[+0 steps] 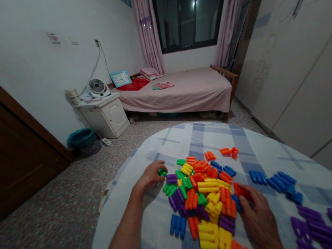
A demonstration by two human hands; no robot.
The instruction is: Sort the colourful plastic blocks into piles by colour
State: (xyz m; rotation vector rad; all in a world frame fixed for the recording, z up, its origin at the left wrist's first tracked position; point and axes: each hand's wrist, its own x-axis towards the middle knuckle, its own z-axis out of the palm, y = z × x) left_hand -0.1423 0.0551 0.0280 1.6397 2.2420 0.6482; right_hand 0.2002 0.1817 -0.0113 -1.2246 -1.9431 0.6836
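Note:
A heap of bright plastic building pieces (206, 194) in several colours lies on a round table under a blue checked cloth (192, 137). My left hand (152, 176) rests at the heap's left edge, fingers closed on a green piece (161, 172). My right hand (256, 208) sits at the heap's right edge, its fingers pinching a red piece (241, 190). Blue pieces (276, 183) are grouped to the right of the heap. Purple pieces (323, 228) lie near the right front edge, and a few orange ones (229, 151) lie farther back.
Beyond the table stands a bed with a pink cover (186, 89) under a dark window. A white bedside cabinet (103, 114) carries a small fan, with a teal basin (81, 138) on the floor beside it. White wardrobe doors (305, 65) fill the right, a wooden door (8, 161) the left.

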